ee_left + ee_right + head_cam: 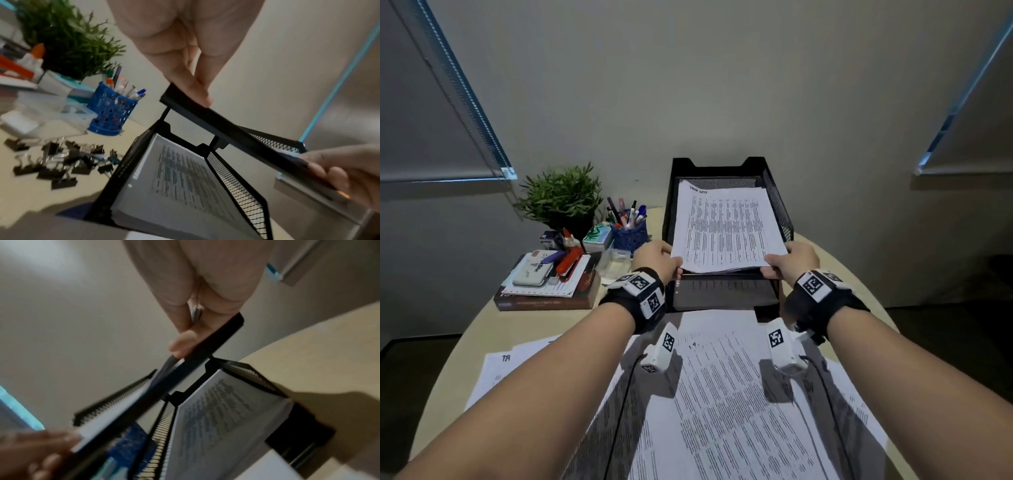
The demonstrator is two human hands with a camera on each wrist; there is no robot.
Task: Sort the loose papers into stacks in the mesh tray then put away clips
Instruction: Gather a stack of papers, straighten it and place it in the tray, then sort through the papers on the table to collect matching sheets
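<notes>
Paper stack (726,229) sat half-in the mesh tray's (779,205) top tier, left hand (657,257) and right hand (792,262) each pinching a near corner. Uneven pushing could've buckled or skewed the sheets against the mesh.

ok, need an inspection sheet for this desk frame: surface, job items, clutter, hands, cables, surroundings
Surface: round beige table, much of the near part under loose papers.
Job's things: two-tier black mesh tray; paper stack going into the top tier, another stack in the lower tier; binder clips scattered left of the tray.
Clutter: potted plant, blue pen cup, piled books and stationery.
Grippers: left hand and right hand each grip a near corner of the top stack.
Cables: black leads from the wrist cameras over the papers.
Surroundings: plain wall, window blinds either side.
</notes>
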